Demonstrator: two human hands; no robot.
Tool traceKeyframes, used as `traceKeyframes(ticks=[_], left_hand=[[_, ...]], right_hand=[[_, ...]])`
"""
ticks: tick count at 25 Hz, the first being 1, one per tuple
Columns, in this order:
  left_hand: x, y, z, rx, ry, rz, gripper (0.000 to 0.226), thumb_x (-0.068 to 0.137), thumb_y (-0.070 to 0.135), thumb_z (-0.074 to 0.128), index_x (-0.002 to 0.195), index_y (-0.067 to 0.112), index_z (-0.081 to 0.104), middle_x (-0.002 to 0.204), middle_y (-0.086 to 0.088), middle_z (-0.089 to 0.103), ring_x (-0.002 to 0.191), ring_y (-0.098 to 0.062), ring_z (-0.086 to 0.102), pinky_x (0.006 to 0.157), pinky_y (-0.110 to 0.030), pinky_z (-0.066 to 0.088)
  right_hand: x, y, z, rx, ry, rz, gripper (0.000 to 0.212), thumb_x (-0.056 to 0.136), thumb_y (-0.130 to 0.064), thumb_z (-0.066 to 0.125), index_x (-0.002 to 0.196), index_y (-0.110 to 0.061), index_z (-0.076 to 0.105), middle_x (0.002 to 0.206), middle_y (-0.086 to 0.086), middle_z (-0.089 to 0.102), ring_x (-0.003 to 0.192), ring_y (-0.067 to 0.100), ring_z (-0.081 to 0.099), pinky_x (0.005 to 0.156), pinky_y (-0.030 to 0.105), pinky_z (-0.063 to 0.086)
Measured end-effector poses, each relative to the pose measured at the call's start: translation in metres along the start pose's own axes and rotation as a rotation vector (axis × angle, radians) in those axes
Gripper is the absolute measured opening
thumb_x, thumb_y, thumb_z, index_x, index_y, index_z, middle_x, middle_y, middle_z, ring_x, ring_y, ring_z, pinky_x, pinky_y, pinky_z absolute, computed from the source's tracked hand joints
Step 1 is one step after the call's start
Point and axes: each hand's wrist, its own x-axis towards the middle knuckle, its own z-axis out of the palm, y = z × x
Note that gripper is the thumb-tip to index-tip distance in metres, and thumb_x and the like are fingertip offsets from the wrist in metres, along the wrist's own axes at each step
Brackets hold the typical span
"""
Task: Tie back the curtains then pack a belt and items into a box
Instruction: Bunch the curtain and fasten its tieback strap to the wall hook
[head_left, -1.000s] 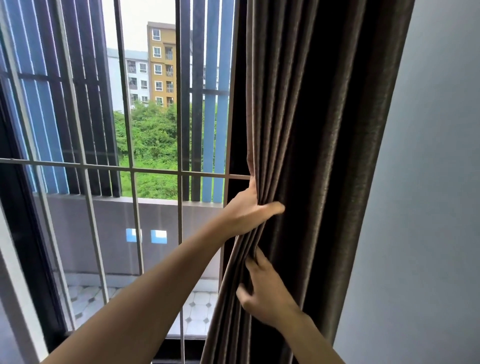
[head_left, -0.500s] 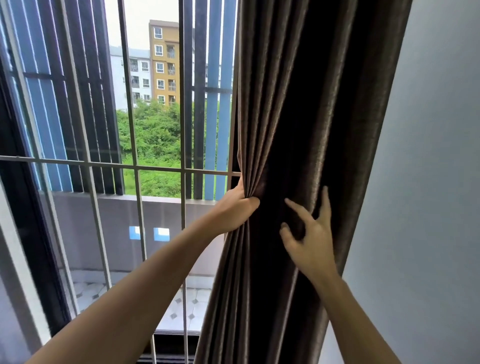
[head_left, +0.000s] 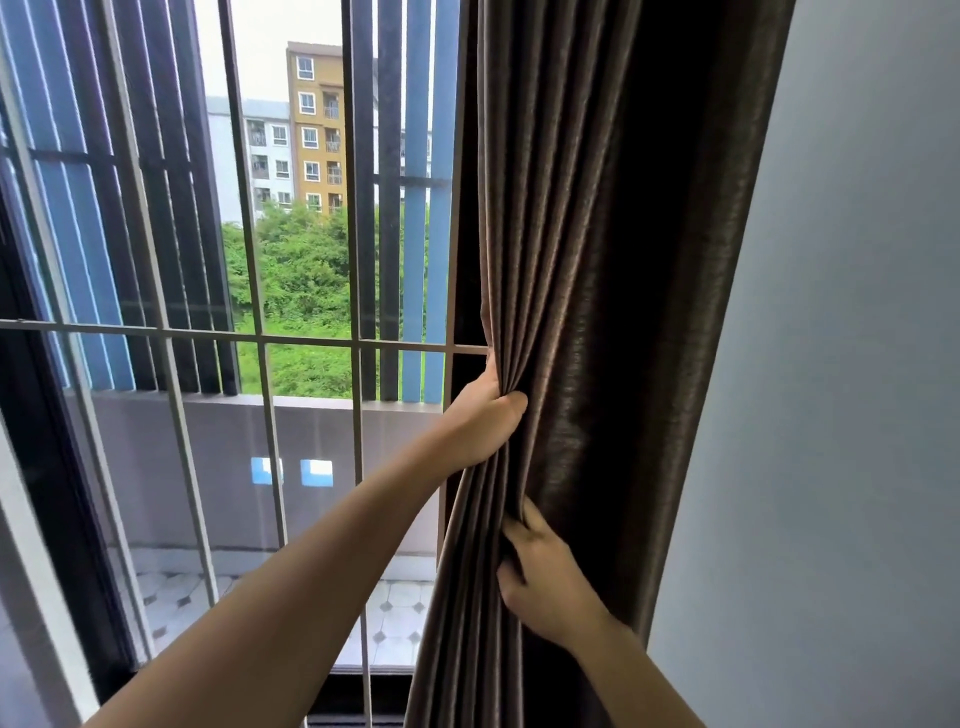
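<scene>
A dark brown, heavy woven curtain (head_left: 597, 260) hangs in deep vertical pleats at the right side of a tall window, pushed close to a plain pale grey wall (head_left: 857, 364). The left grip (head_left: 483, 421), a bare hand at the end of an outstretched arm, is closed around the curtain's leading edge beside the window. It bunches several pleats together at the level of the horizontal rail of a pale metal window grille (head_left: 260, 340), and the folds narrow where it squeezes them. This hold seems meant to gather the loose cloth into one bundle so it can be tied. The right grip (head_left: 545, 587), also a bare hand, sits lower on the same curtain. Its fingers are curled into the pleats and pinch a fold, probably to draw more cloth into the bundle and steady it from below. The two hands are apart, one above the other, both touching the fabric. No tie-back cord or hook can be seen. Through the grille there are blue vertical slats, green trees and distant apartment blocks (head_left: 317, 130). The tying step looks barely begun, and the belt, the box and the other items to be packed are not in view.
</scene>
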Motion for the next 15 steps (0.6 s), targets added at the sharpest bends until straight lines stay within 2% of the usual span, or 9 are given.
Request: traceKeyframes(ticks=[4, 6, 8, 10, 12, 13, 14, 15], left_hand=[[0.000, 0.005, 0.005, -0.037, -0.020, 0.016, 0.060, 0.087, 0.008, 0.041, 0.144, 0.016, 0.026, 0.098, 0.010, 0.057, 0.083, -0.006, 0.052, 0.066, -0.018, 0.037], [-0.003, 0.009, 0.008, 0.000, -0.021, 0.042, 0.059, 0.085, 0.027, 0.051, 0.139, 0.019, 0.031, 0.103, 0.009, 0.057, 0.089, -0.009, 0.054, 0.073, -0.018, 0.039], [-0.004, 0.009, 0.011, 0.099, 0.032, 0.067, 0.073, 0.070, 0.051, 0.059, 0.133, 0.024, 0.035, 0.105, 0.006, 0.059, 0.097, -0.016, 0.058, 0.083, -0.029, 0.046], [-0.003, 0.008, 0.011, 0.161, 0.063, 0.062, 0.077, 0.064, 0.048, 0.055, 0.133, 0.025, 0.030, 0.108, -0.003, 0.059, 0.096, -0.024, 0.059, 0.081, -0.036, 0.047], [-0.003, 0.008, 0.008, 0.146, 0.064, 0.050, 0.069, 0.070, 0.028, 0.047, 0.136, 0.024, 0.028, 0.100, -0.006, 0.057, 0.090, -0.029, 0.057, 0.073, -0.035, 0.043], [-0.004, 0.006, 0.005, 0.134, 0.063, 0.036, 0.066, 0.074, 0.019, 0.045, 0.138, 0.021, 0.028, 0.095, -0.007, 0.056, 0.087, -0.029, 0.056, 0.071, -0.034, 0.041], [-0.005, 0.005, 0.002, 0.121, 0.053, 0.023, 0.062, 0.079, 0.011, 0.043, 0.139, 0.018, 0.029, 0.093, -0.007, 0.055, 0.086, -0.028, 0.055, 0.070, -0.034, 0.041], [-0.007, 0.002, -0.001, 0.099, 0.036, 0.012, 0.058, 0.081, 0.007, 0.042, 0.139, 0.014, 0.032, 0.091, -0.007, 0.057, 0.084, -0.027, 0.055, 0.071, -0.035, 0.042]], right_hand=[[-0.001, -0.003, 0.001, -0.056, -0.032, 0.021, 0.047, 0.086, -0.018, 0.043, 0.133, -0.019, 0.044, 0.151, -0.008, 0.021, 0.128, 0.019, 0.044, 0.108, 0.032, 0.039], [-0.003, -0.007, 0.003, -0.076, -0.008, 0.019, 0.041, 0.086, -0.019, 0.044, 0.127, -0.016, 0.048, 0.144, -0.005, 0.030, 0.124, 0.019, 0.047, 0.106, 0.031, 0.040], [-0.004, -0.013, 0.006, -0.133, 0.006, 0.003, 0.036, 0.085, -0.020, 0.045, 0.120, -0.013, 0.051, 0.136, 0.000, 0.037, 0.123, 0.020, 0.045, 0.107, 0.029, 0.036], [-0.006, -0.015, 0.005, -0.171, -0.042, -0.005, 0.038, 0.084, -0.027, 0.047, 0.119, -0.013, 0.050, 0.135, 0.002, 0.038, 0.127, 0.021, 0.040, 0.111, 0.030, 0.032], [-0.012, -0.013, -0.007, -0.168, -0.030, -0.062, 0.041, 0.082, -0.036, 0.052, 0.119, -0.021, 0.055, 0.140, 0.001, 0.037, 0.132, 0.021, 0.038, 0.112, 0.031, 0.030], [-0.014, -0.012, -0.018, -0.153, 0.097, -0.136, 0.037, 0.080, -0.037, 0.056, 0.114, -0.024, 0.061, 0.144, 0.002, 0.037, 0.136, 0.020, 0.034, 0.114, 0.031, 0.025], [-0.016, -0.012, -0.031, -0.129, 0.323, -0.188, 0.031, 0.077, -0.035, 0.059, 0.106, -0.026, 0.067, 0.146, 0.005, 0.037, 0.139, 0.018, 0.031, 0.116, 0.030, 0.018], [-0.018, -0.008, -0.046, -0.098, 0.622, -0.193, 0.028, 0.074, -0.032, 0.061, 0.100, -0.026, 0.068, 0.146, 0.009, 0.037, 0.139, 0.016, 0.028, 0.116, 0.028, 0.013]])
